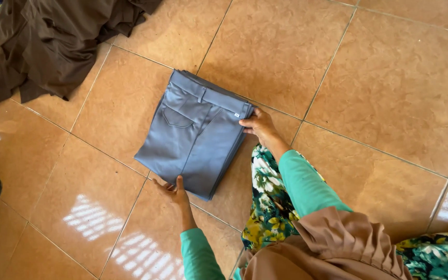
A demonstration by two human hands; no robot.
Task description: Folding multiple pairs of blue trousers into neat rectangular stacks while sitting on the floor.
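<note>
We see the folded grey-blue trousers (195,134) lying flat on the tan tiled floor (379,78), with our left hand (172,189) at the near bottom edge, fingers slipped under the fold and thumb up against the cloth, and our right hand (257,124) gripping the waistband corner, fingers curled on it. The trousers form a neat stacked rectangle, waistband with belt loops on top and a curved pocket seam showing. Bare tile lies to the right and above, while a heap of dark brown cloth (53,41) sits well apart at the upper left.
</note>
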